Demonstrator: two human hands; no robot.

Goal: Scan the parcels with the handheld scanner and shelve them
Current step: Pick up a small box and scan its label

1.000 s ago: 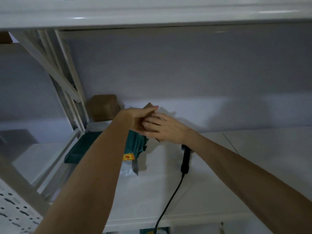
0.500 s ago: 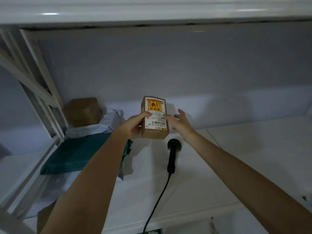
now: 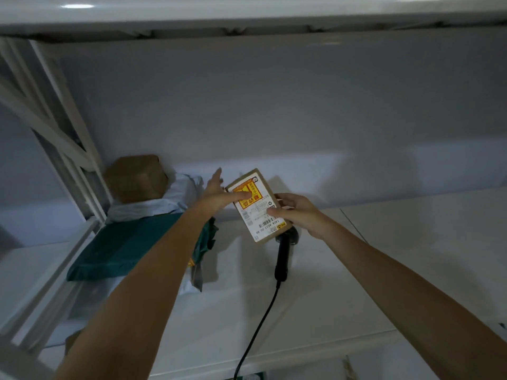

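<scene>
A small brown cardboard parcel (image 3: 256,205) with a white barcode label and a yellow-red sticker is tilted in the air above the white shelf (image 3: 384,270). My right hand (image 3: 300,216) grips its right edge, thumb on the label and fingers behind. My left hand (image 3: 219,194) is at its left edge with fingers stretched straight and the thumb lying on the sticker. The black handheld scanner (image 3: 282,259) lies on the shelf just below the parcel, its head partly hidden behind the parcel. Its cable (image 3: 256,322) runs down over the front edge.
At the shelf's left end a brown box (image 3: 134,176) sits on a pale poly bag (image 3: 167,201), with a dark green poly bag (image 3: 120,248) in front. White rack uprights (image 3: 55,127) stand at left. Another shelf board (image 3: 247,12) is overhead.
The parcel has tilted and passed from my left hand's grip into my right hand. My left fingers have straightened. The view has shifted slightly.
</scene>
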